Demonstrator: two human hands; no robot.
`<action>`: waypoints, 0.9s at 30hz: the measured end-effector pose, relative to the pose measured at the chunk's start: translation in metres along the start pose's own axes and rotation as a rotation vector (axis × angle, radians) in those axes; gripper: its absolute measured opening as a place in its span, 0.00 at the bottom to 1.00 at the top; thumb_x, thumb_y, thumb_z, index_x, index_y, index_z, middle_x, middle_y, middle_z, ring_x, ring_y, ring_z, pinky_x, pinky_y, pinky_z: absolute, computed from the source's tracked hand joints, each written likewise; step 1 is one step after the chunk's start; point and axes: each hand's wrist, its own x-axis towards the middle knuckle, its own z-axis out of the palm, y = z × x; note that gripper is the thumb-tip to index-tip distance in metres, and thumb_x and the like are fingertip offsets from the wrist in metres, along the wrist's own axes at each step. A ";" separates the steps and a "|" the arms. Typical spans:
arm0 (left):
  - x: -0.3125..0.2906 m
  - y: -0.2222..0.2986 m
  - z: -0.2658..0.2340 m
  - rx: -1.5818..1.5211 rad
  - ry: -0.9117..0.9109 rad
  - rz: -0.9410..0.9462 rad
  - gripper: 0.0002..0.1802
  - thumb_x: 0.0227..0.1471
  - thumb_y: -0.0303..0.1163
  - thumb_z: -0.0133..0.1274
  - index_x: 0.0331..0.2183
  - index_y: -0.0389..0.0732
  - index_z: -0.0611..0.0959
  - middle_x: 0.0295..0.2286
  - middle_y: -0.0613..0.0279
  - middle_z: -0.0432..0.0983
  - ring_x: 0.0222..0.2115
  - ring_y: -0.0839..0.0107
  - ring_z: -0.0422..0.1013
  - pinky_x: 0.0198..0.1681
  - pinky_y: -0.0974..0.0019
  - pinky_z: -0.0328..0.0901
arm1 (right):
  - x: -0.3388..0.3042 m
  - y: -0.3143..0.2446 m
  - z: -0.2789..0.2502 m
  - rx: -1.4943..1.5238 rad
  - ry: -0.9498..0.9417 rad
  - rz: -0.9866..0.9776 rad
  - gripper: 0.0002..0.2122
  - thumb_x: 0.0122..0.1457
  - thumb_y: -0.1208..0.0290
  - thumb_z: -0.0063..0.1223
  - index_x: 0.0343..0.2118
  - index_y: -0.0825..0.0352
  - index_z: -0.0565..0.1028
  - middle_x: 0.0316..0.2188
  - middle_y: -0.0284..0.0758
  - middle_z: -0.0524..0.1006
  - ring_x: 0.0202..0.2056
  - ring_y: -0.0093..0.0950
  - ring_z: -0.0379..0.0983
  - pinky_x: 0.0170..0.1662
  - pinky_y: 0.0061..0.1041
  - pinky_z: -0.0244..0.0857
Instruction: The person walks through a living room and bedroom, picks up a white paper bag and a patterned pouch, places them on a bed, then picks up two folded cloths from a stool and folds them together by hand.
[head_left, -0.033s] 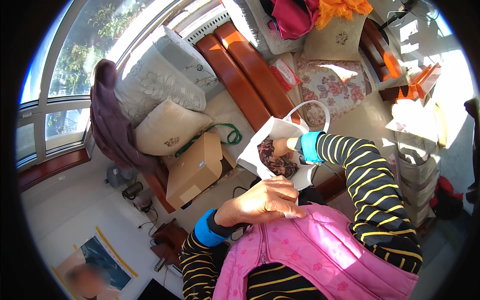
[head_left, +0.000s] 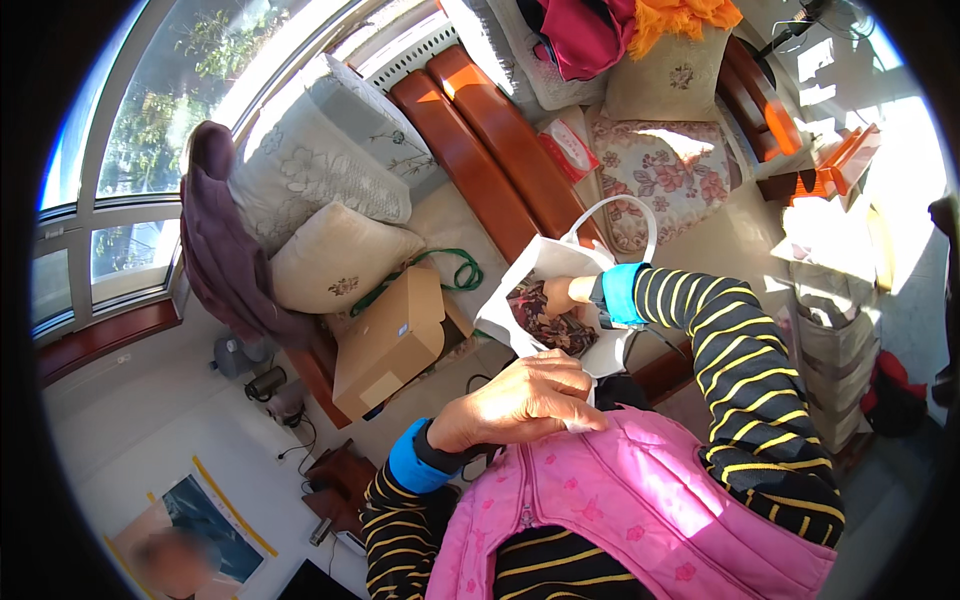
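A white tote bag [head_left: 512, 283] hangs with its mouth open toward me, one loop handle standing up at its far side. My left hand [head_left: 525, 398] is closed at the near edge of the bag, with a bit of white material showing under the fingertips. Into the bag reaches my right hand [head_left: 562, 296], against a dark floral cloth [head_left: 545, 325] that lies inside. Its fingers are mostly hidden by the cloth and the bag, so their grip cannot be made out.
Left of the bag, an open cardboard box [head_left: 390, 340] sits by a green strap [head_left: 465, 270] and a cream cushion [head_left: 340, 258]. Beyond are a wooden armrest [head_left: 490, 150], a red-and-white packet [head_left: 570, 150] and a floral seat pad [head_left: 660, 180]. A striped bag [head_left: 830, 350] stands at right.
My right hand and the floral cloth under it have shifted very slightly inside the bag. My left hand stays in nearly the same place.
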 end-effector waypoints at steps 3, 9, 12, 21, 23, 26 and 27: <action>-0.006 -0.004 -0.004 0.017 0.024 -0.082 0.10 0.45 0.30 0.57 0.34 0.47 0.83 0.22 0.66 0.68 0.27 0.64 0.68 0.34 0.62 0.63 | -0.026 -0.019 -0.005 -0.146 0.171 -0.160 0.19 0.49 0.62 0.54 0.36 0.77 0.75 0.30 0.48 0.78 0.28 0.38 0.78 0.25 0.32 0.73; -0.018 -0.027 -0.002 0.208 -0.089 -0.183 0.14 0.41 0.23 0.57 0.34 0.50 0.83 0.23 0.66 0.70 0.28 0.63 0.70 0.33 0.62 0.65 | -0.100 -0.048 -0.037 0.162 0.254 -0.095 0.15 0.43 0.66 0.53 0.31 0.74 0.79 0.26 0.45 0.79 0.26 0.34 0.78 0.27 0.30 0.71; -0.025 -0.047 0.001 0.307 -0.051 -0.167 0.13 0.39 0.24 0.58 0.31 0.49 0.83 0.24 0.66 0.72 0.29 0.63 0.71 0.35 0.61 0.65 | -0.132 -0.053 -0.049 0.224 0.298 -0.188 0.20 0.50 0.59 0.53 0.26 0.78 0.75 0.18 0.40 0.75 0.20 0.30 0.75 0.23 0.26 0.70; -0.061 -0.048 -0.070 0.590 0.189 -0.252 0.14 0.39 0.18 0.53 0.31 0.44 0.84 0.20 0.63 0.70 0.25 0.64 0.69 0.34 0.66 0.62 | -0.247 -0.029 -0.030 0.724 0.848 -0.348 0.15 0.52 0.62 0.57 0.24 0.74 0.75 0.18 0.32 0.74 0.20 0.18 0.70 0.21 0.21 0.63; -0.071 -0.042 -0.093 0.412 0.395 -0.403 0.17 0.38 0.15 0.51 0.33 0.40 0.84 0.20 0.63 0.68 0.25 0.69 0.68 0.30 0.71 0.60 | -0.265 -0.025 -0.016 0.832 0.982 -0.372 0.14 0.53 0.63 0.56 0.27 0.73 0.76 0.19 0.30 0.74 0.20 0.17 0.69 0.22 0.19 0.62; -0.082 -0.045 -0.137 0.344 0.624 -0.352 0.17 0.43 0.13 0.48 0.35 0.38 0.84 0.22 0.68 0.70 0.25 0.79 0.64 0.29 0.76 0.58 | -0.284 -0.017 0.004 0.944 1.184 -0.299 0.13 0.54 0.64 0.55 0.30 0.72 0.76 0.21 0.29 0.74 0.21 0.15 0.67 0.22 0.18 0.62; -0.085 -0.047 -0.151 0.279 0.715 -0.418 0.16 0.45 0.14 0.47 0.35 0.38 0.84 0.23 0.71 0.71 0.24 0.81 0.63 0.28 0.76 0.57 | -0.290 -0.013 0.012 0.932 1.214 -0.296 0.12 0.55 0.65 0.55 0.31 0.72 0.76 0.22 0.29 0.74 0.21 0.15 0.68 0.23 0.18 0.62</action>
